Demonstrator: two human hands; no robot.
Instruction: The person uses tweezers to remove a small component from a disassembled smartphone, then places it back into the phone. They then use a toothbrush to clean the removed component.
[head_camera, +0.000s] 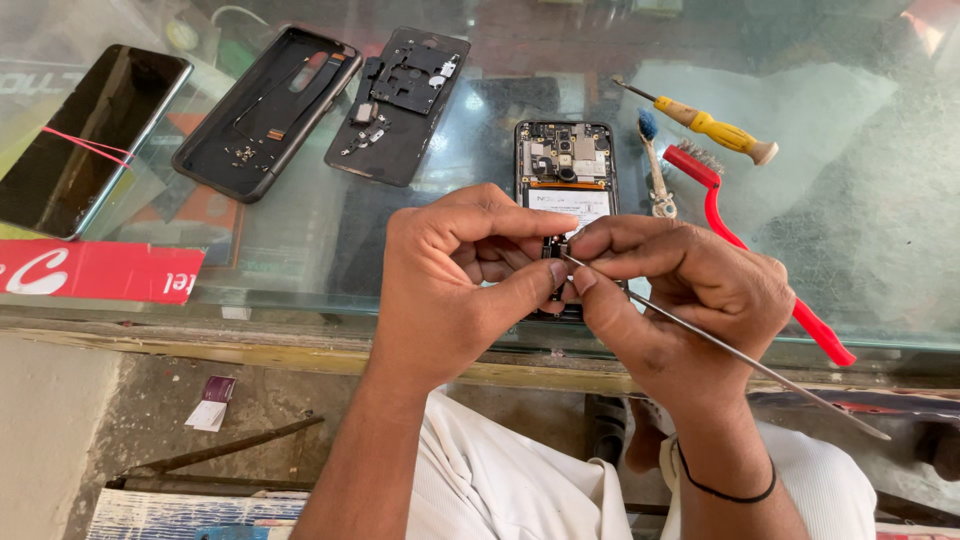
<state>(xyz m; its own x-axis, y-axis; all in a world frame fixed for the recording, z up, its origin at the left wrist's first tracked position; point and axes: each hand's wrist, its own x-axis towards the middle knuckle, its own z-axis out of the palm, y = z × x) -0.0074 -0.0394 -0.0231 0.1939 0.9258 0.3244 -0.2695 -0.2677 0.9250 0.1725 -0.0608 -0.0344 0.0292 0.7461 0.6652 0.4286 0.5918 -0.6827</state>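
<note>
An opened phone (566, 165) lies on the glass counter (850, 230), its circuit board and white-labelled battery exposed. My left hand (455, 275) grips the phone's lower end, thumb pressed against its edge. My right hand (675, 290) pinches long metal tweezers (740, 360); their tips touch the phone's lower part between my thumbs. The bottom of the phone is hidden behind my fingers.
A black back cover (265, 110) and a black inner frame (400, 100) with small parts lie at the back left. Another phone (90, 135) with a pink band rests far left. A yellow screwdriver (715, 128), a small brush (655, 165) and a red-handled brush (760, 260) lie right.
</note>
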